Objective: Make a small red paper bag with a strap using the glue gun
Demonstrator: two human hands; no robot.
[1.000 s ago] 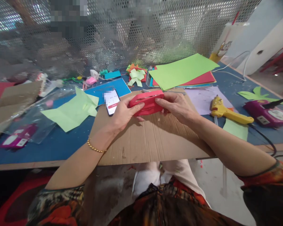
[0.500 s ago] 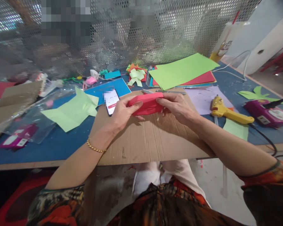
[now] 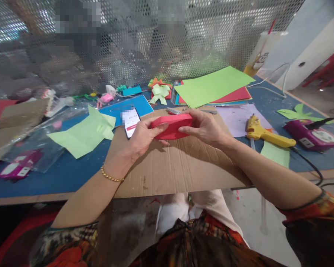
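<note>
A flat-sided red paper box (image 3: pixel 174 126) is held up between both hands above a brown cardboard sheet (image 3: pixel 156 170). My left hand (image 3: pixel 143 135) grips its left end, thumb on the near face and fingers underneath. At the right end, my right hand (image 3: pixel 204 128) has its thumb against the near face and its fingers behind, mostly hidden. Scissors (image 3: pixel 174 111) lie just beyond the box, partly covered by it. Close to my left hand rests a phone (image 3: pixel 131 122) with a lit screen.
To the right are a yellow glue gun (image 3: pixel 268 135) with a black cord and a purple power socket (image 3: pixel 313 134). Green paper sheets (image 3: pixel 215 84) are stacked at the back. Cut pale green paper (image 3: pixel 82 133) and another purple socket (image 3: pixel 19 165) lie left. Perforated metal (image 3: pixel 144 48) borders the table.
The red box has turned slightly, so its near face looks smoother and fuller. My right hand has shifted its grip, its thumb now lower on the face. The view has moved slightly.
</note>
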